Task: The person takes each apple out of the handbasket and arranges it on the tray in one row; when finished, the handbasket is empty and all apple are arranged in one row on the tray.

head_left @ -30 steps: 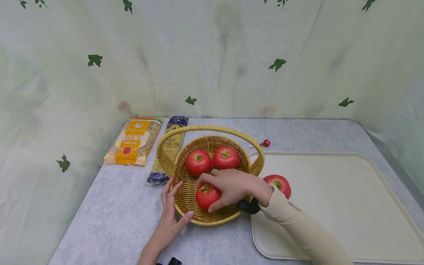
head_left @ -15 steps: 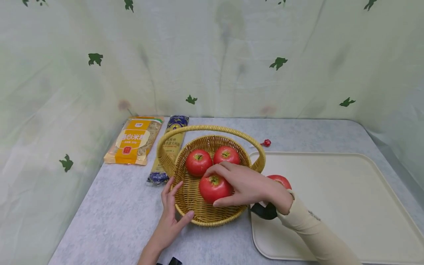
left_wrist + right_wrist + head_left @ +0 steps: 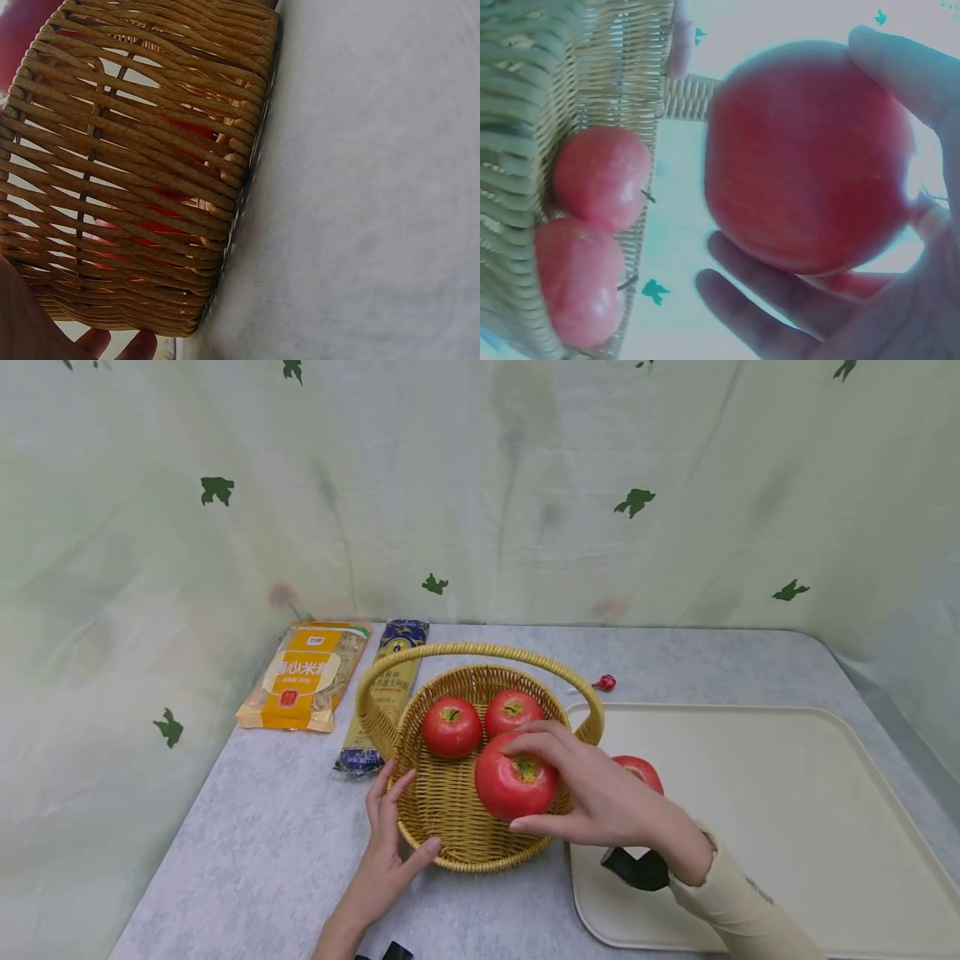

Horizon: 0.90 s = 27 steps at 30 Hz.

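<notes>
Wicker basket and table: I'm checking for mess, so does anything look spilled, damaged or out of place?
Nothing looks spilled or damaged; the basket stands upright. Only what seems a red lollipop looks slightly out of place, lying loose behind the tray, apart from the apples.

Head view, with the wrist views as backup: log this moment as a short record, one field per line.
Right hand: grips an apple above the basket
Left hand: fingers at the basket's near-left rim
Basket: two apples inside, handle upright
Tray: right of the basket; one apple on it, partly hidden by the right hand
Back left: orange packet, spaghetti packet
Beyond the tray: red lollipop
</notes>
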Available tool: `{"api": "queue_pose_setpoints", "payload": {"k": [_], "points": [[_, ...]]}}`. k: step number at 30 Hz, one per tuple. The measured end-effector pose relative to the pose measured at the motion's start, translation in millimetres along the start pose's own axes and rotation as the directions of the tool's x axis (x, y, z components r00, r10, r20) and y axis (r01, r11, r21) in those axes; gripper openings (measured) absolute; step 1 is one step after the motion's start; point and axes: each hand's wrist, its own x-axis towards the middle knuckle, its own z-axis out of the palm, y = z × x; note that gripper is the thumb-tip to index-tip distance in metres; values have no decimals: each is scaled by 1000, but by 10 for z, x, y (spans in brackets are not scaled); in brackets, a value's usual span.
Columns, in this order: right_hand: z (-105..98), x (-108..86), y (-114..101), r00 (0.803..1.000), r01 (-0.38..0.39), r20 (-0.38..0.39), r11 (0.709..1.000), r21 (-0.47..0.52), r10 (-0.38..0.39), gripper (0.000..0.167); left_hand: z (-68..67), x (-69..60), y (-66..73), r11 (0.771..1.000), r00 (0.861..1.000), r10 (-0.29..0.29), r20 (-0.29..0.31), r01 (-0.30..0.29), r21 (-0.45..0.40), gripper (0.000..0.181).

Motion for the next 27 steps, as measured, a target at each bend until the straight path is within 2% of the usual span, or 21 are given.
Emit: {"api": "queue_pose_setpoints", "payload": {"k": [4, 6, 12, 19, 24, 27], "points": [[-11, -94, -41, 997, 0, -83, 999, 52, 5, 67, 30, -15, -218, 1000, 1000, 0, -4, 0, 9, 82], [-29, -129, -85, 991, 10, -135, 997, 82, 1, 69, 32, -18, -245, 1000, 1000, 2, -4, -2, 12, 82], [-86, -235, -168, 958, 65, -288, 987, 148, -20, 72, 30, -19, -233, 1000, 1000, 10, -1, -10, 5, 80], [-89, -517, 17, 926, 4, -377, 995, 96, 33, 80, 30, -23, -230, 1000, 1000, 5, 0, -5, 2, 80], [-151, -687, 75, 894, -11, -446, 998, 65, 39, 86, 26, -22, -234, 1000, 1000, 7, 0, -7, 7, 79], [-194, -776, 99, 879, -52, -473, 998, 35, 62, 86, 25, -22, -228, 1000, 1000, 7, 0, -7, 8, 80]]}}
